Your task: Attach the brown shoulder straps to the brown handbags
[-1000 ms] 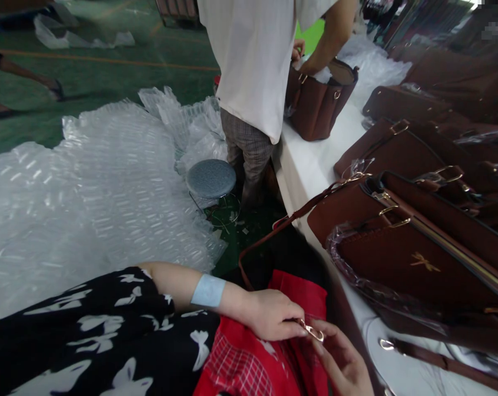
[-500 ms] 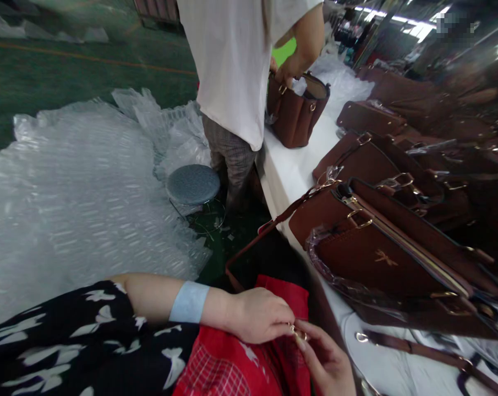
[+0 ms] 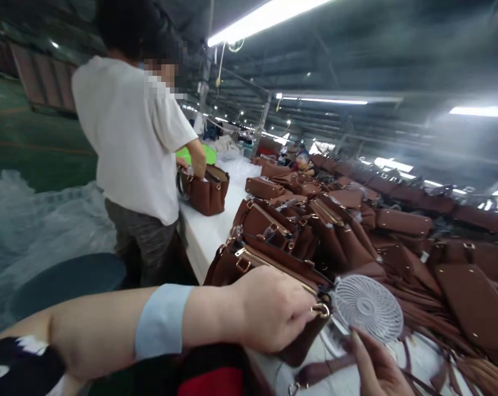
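My left hand reaches across the front of a brown handbag on the white table. Its fingers are closed in a pinch at a gold metal clasp, by the bag's near end. The hand covers much of the bag's front; a gold zip runs along its top. Lower right is my right hand, cut off by the frame, its thumb and finger slightly parted with nothing visible between them. A blurred brown strap lies beside it. Just beyond the right hand stands a white fan.
A co-worker in a white shirt stands ahead, with hands in another brown bag. Many brown handbags crowd the table to the right. A blue-grey stool stands at left, before heaped clear plastic wrapping.
The view has tilted up and swung right. My hands, together at the clasp over my lap before, are now apart. My left hand has come up to the bag's end with the clasp.
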`<state>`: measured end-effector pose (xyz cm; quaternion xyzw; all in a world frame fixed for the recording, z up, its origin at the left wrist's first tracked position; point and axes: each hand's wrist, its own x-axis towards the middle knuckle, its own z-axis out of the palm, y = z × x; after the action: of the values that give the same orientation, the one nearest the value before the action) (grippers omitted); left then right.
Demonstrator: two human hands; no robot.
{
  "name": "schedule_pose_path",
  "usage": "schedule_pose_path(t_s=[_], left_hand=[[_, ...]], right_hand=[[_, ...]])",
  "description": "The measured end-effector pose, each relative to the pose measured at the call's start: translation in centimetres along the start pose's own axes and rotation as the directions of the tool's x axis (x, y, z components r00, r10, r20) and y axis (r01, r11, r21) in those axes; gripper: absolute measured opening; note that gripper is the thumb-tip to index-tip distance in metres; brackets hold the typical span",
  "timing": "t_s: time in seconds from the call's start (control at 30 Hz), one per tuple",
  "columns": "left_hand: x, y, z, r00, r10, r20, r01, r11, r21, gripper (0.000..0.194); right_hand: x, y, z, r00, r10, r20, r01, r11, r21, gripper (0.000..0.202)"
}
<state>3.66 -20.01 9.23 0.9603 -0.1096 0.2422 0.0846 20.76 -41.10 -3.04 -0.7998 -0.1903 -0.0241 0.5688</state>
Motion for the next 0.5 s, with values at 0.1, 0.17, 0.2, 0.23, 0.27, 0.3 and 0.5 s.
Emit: schedule_pose_path(t_s=[0.1, 0.17, 0.2, 0.23, 0.27, 0.3, 0.5], left_hand=[[5.0, -0.2, 0.5, 0.997, -0.036, 0.068, 0.029, 0.994, 0.106, 0.029], [7.6, -0.4, 1.7, 0.989, -0.065, 0.130, 0.043, 0.985, 0.166, 0.030], [8.6, -0.4, 2.5, 0.984, -0.074, 0.161, 0.043, 0.982, 0.186, 0.030], [9.4, -0.4, 3.2, 0.978, -0.083, 0.191, 0.044, 0.978, 0.202, 0.031], [10.1, -0.5, 4.0, 0.971, -0.090, 0.220, 0.042, 0.976, 0.212, 0.032], [10.6, -0.4, 4.6, 0.965, -0.093, 0.245, 0.039, 0.975, 0.218, 0.032], [12.4, -0.1, 7.5, 0.921, -0.092, 0.377, -0.003, 0.969, 0.245, 0.030]], right_hand=[[3.7, 0.9, 0.6, 0.995, 0.076, 0.057, -0.078, 0.997, 0.026, 0.065], [4.9, 1.6, 1.9, 0.979, 0.127, 0.158, -0.146, 0.983, 0.114, 0.064], [5.2, 1.9, 2.5, 0.966, 0.140, 0.216, -0.176, 0.972, 0.158, 0.062], [5.3, 2.2, 3.2, 0.951, 0.147, 0.273, -0.204, 0.960, 0.194, 0.060], [5.4, 2.5, 3.7, 0.936, 0.146, 0.319, -0.225, 0.947, 0.227, 0.058], [5.4, 2.9, 4.1, 0.927, 0.144, 0.346, -0.241, 0.935, 0.259, 0.057], [5.2, 4.5, 4.9, 0.948, 0.131, 0.289, -0.251, 0.865, 0.434, 0.057]])
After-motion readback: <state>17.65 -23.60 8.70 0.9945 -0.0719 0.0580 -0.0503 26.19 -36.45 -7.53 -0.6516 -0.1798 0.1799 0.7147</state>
